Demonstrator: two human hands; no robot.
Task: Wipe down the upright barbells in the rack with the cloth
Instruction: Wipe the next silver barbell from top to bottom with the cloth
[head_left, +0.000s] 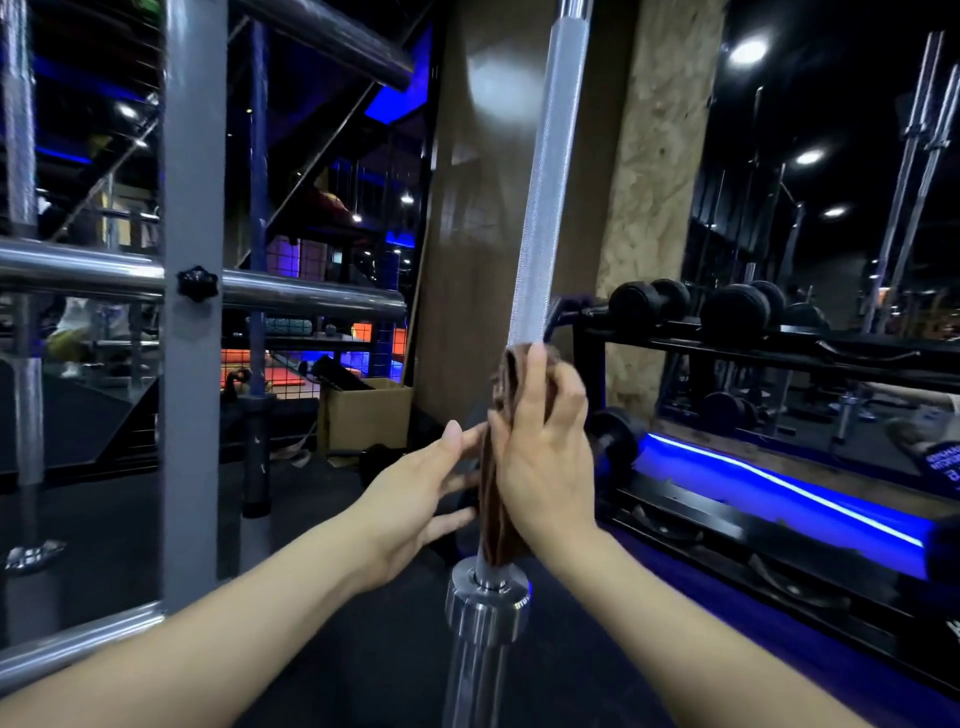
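Right hand (540, 457) clamps brown folded cloth (498, 467) round knurled steel upright barbell (545, 208) just above its collar, left hand (415, 499) open w/ fingers touching cloth; approx 1 bar underway, others prob. left.

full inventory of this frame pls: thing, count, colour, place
barbell: one, silver, upright at centre
collar: one, chrome, on the barbell below the cloth
cloth: one, brown, wrapped on the barbell shaft
rack frame: one, grey, left
knob: one, black, on the rack frame
cardboard box: one, tan, floor at centre
dumbbells: several, black, on the rack at right
light strip: one, blue, low right
other barbells: several, silver, far right
left hand: fingers straight, beside the cloth
right hand: pressing the cloth to the barbell
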